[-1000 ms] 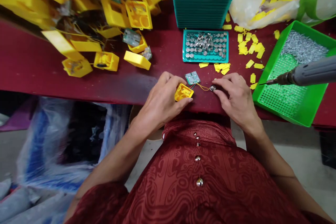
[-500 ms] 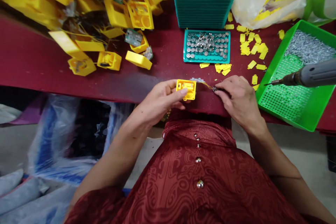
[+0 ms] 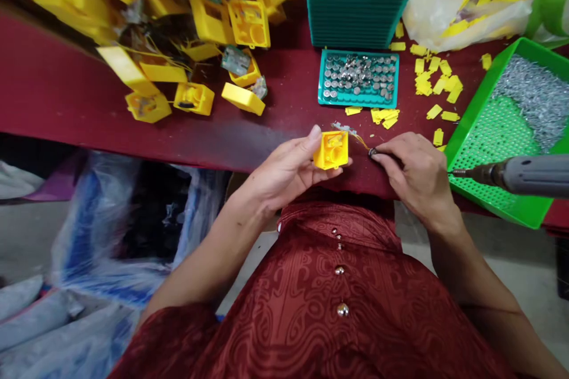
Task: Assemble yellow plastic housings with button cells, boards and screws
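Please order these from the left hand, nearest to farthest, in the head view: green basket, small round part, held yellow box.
1. Yellow box: held in the left hand.
2. Small round part: to the right, pinched by the right hand.
3. Green basket: farther right.

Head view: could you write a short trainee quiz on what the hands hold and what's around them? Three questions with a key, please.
1. Which hand holds the open yellow case?
2. What is heaped in the green basket? (a) small silvery pieces (b) yellow tabs (c) circuit boards
3. True or false: the right hand is touching the teal tray.

Key:
1. The left hand.
2. (a), the small silvery pieces.
3. False; it pinches a small round part on thin wires.
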{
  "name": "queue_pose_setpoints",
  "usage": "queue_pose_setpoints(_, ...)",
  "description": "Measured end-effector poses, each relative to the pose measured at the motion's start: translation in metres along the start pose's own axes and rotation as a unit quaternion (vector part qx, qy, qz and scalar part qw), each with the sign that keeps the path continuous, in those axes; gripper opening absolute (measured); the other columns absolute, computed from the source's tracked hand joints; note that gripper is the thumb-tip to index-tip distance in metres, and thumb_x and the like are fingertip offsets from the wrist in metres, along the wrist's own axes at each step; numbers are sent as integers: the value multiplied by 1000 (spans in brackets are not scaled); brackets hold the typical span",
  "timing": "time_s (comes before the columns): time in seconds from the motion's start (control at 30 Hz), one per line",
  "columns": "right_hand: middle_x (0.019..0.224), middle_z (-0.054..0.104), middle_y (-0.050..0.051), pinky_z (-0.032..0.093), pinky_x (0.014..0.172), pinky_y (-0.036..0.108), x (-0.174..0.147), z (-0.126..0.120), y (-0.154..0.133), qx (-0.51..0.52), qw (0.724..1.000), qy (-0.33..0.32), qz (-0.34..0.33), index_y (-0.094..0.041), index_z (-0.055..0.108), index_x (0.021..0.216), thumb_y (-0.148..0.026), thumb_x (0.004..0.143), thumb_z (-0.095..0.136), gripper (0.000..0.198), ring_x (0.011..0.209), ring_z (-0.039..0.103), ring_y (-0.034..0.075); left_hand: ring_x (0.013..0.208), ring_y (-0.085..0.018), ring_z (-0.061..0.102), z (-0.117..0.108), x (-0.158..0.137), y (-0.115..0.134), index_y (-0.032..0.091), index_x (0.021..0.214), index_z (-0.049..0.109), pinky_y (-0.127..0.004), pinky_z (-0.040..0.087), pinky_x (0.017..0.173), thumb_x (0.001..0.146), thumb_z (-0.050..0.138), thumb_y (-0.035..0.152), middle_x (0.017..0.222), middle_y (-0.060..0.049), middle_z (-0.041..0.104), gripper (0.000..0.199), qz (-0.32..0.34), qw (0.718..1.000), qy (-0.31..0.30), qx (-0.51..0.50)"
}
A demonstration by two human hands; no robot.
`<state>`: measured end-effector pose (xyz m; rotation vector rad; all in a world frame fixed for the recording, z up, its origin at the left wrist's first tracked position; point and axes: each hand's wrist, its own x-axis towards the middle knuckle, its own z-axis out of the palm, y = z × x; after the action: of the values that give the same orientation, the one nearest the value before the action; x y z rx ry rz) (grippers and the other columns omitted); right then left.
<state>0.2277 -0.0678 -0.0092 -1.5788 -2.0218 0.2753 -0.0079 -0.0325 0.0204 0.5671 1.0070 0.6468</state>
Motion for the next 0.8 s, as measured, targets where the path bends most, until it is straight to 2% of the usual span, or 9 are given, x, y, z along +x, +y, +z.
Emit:
queue_pose_setpoints(0.1,91,78,4,56,79,33,-1,-4,-11,105,990,67,65,-21,81,93,-19,94,76,6,84,70,18,101,-23,83,4,2,-5,13,114,77,-30,69,89,99,72,66,113,-13,83,56,19,999,-7,-37)
queue_pose_setpoints(0.17,91,79,2,57,76,30,0,-6,-24,181,974,70,115,-22,82,92,-18,93,77,6,83,72,16,103,-23,82,5,5,-11,13,114,78,-28,67,88,96,76,67,112,-13,84,57,37,999,-9,-39)
queue_pose_setpoints(0.23,92,80,1,58,75,29,1,-6,-36,230,963,62,129,-23,82,93,-17,92,78,7,83,73,15,106,-23,81,5,8,-17,13,115,79,-27,66,89,91,82,66,114,-14,84,57,57,998,-16,-33)
queue_pose_setpoints(0.3,93,80,1,60,76,28,2,-3,-44,234,964,71,105,-22,82,93,-16,93,78,7,84,74,15,108,-22,80,4,9,-22,14,116,80,-28,66,90,86,88,62,118,-14,84,57,77,996,-24,-35)
queue_pose_setpoints(0.43,93,80,3,61,80,32,4,8,-47,177,980,83,47,-22,82,94,-17,96,76,7,86,75,17,109,-19,78,2,10,-27,18,118,83,-26,65,90,81,95,55,125,-10,83,53,108,993,-21,-38)
queue_pose_setpoints(0.6,91,79,5,58,80,32,3,17,-44,129,988,89,3,-19,81,96,-17,99,72,9,85,72,17,100,-13,78,1,11,-27,23,110,87,-19,64,85,76,101,48,117,-4,85,44,124,991,-17,-56)
queue_pose_setpoints(0.8,90,76,5,54,79,31,3,22,-44,69,991,104,-46,-17,81,102,-16,103,66,15,83,66,16,101,-15,78,0,13,-28,23,112,87,-21,65,85,78,98,51,119,-5,85,46,126,992,-6,-30)
